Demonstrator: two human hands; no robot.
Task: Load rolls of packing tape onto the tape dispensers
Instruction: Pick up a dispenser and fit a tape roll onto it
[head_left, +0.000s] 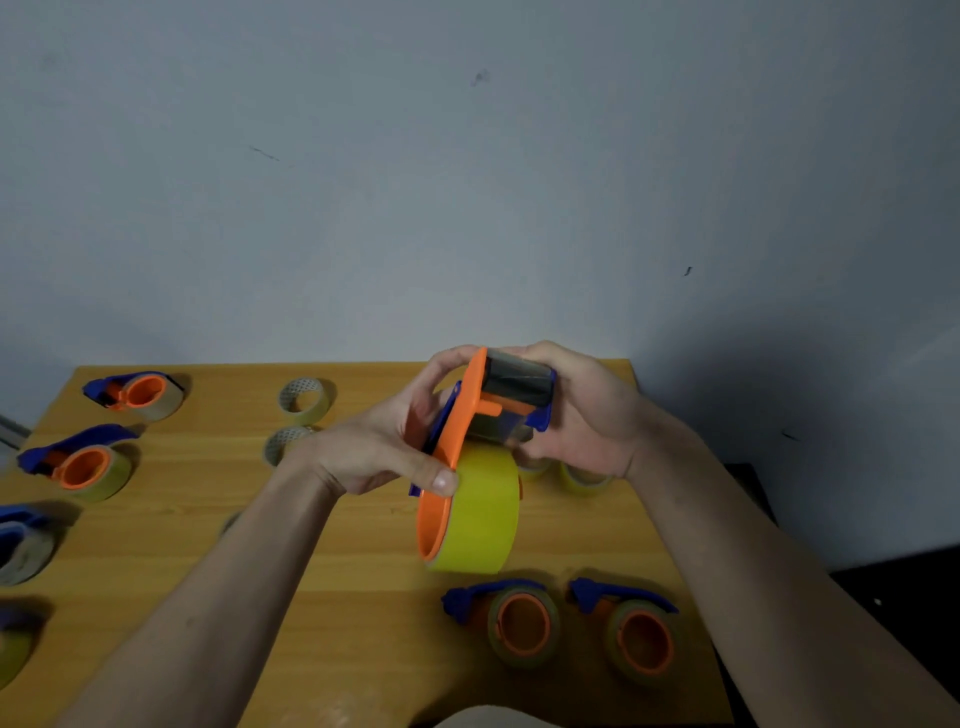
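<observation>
I hold an orange and blue tape dispenser (467, 415) up above the wooden table (363, 571), with a yellowish roll of packing tape (480, 512) mounted on its orange hub. My left hand (384, 447) grips the dispenser's orange side plate, thumb lying against the roll's edge. My right hand (587, 410) holds the blue front end, where a strip of clear tape (519, 382) is stretched over the roller. Both hands are curled round the dispenser.
Two loaded dispensers (519, 618) (634, 631) lie near the table's front right. Several more loaded dispensers (135, 392) (78, 462) line the left side. Loose tape rolls (304, 400) (283, 444) (584, 480) lie toward the back. A grey wall stands behind; the table's right edge drops off.
</observation>
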